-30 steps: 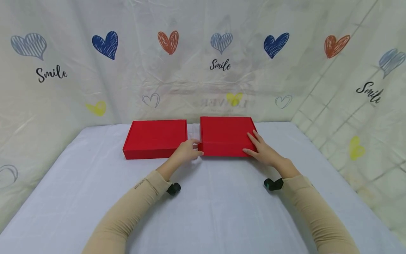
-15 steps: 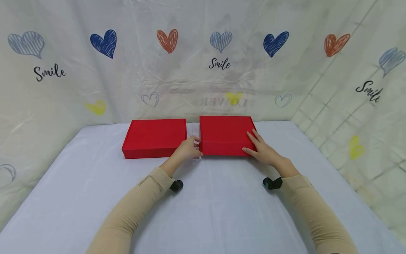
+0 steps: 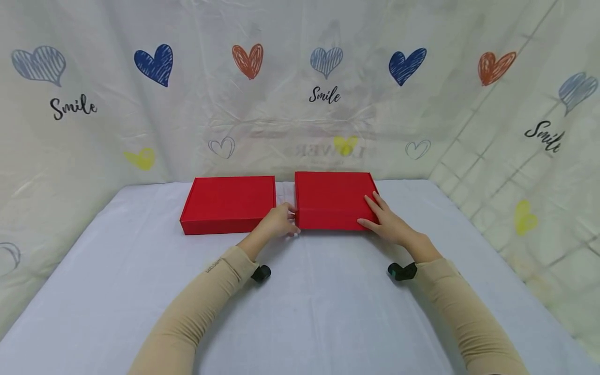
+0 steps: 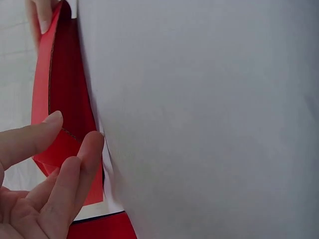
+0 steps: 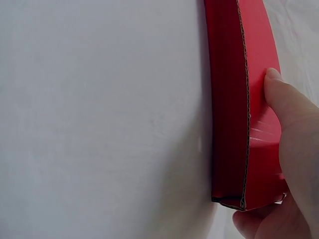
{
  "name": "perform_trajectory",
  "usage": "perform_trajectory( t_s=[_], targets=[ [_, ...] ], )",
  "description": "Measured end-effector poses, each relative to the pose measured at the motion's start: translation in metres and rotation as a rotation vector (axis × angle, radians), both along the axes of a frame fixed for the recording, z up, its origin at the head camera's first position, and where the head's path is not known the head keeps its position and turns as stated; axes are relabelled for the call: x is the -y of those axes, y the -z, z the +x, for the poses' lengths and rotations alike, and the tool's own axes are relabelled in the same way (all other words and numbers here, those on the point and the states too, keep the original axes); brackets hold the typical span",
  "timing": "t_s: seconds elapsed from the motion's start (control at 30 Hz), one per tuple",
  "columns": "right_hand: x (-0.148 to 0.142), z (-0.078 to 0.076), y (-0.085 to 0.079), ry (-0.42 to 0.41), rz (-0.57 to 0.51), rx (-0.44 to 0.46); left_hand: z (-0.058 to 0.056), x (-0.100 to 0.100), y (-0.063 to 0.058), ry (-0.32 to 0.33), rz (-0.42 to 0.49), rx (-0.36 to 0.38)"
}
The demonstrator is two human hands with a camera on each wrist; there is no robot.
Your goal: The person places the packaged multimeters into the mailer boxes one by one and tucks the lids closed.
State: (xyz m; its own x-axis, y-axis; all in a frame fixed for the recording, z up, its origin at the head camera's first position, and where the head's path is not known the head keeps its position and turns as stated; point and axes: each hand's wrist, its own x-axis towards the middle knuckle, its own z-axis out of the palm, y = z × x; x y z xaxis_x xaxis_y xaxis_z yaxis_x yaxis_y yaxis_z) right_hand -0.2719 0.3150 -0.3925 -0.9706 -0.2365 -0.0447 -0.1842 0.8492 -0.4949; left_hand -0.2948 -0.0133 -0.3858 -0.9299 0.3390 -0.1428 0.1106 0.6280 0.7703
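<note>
A flat red cardboard box (image 3: 335, 192) lies at the back of the table, right of the middle. Its front flap (image 4: 42, 94) slants outward, and the raw corrugated edge stands off the darker front face. At the box's left front corner is my left hand (image 3: 278, 221), thumb tip at the flap's edge and fingertips (image 4: 92, 142) against the side piece. My right hand (image 3: 389, 224) rests spread over the right front corner, thumb (image 5: 274, 74) lying on the flap. Some of its fingers reach around the right side, partly hidden in the right wrist view.
Another red box (image 3: 229, 198), closed, lies just left, with a narrow gap between the two. A white cloth (image 3: 319, 302) covers the table. Behind hangs a pale curtain (image 3: 281, 104) printed with hearts. Each wrist carries a small black camera (image 3: 261, 274).
The small red side piece sticking out at the box's left front corner has gone inward, with my left fingers following slightly toward it. My right hand stays in place.
</note>
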Motion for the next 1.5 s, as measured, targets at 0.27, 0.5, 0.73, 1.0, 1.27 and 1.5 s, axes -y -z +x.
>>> perform_trajectory(
  t_s=[0.27,0.5,0.73,1.0,1.27,1.5],
  targets=[
    [-0.001,0.001,-0.004,-0.004,-0.029,0.017,0.001,0.006,-0.004,0.069,0.004,0.050],
    [-0.002,0.000,-0.006,-0.013,-0.049,0.037,0.002,0.010,-0.005,0.113,-0.005,0.058],
    [-0.003,0.000,-0.009,-0.020,-0.029,0.055,0.004,0.013,-0.005,0.132,0.011,0.066],
    [-0.004,-0.003,-0.014,-0.024,0.007,0.071,0.006,0.016,-0.007,0.178,0.021,0.084],
    [-0.004,-0.004,-0.014,-0.028,0.001,0.082,0.007,0.017,-0.006,0.189,0.049,0.113],
    [-0.003,-0.004,-0.015,-0.026,-0.003,0.082,0.007,0.016,-0.006,0.176,0.047,0.111]
  ],
)
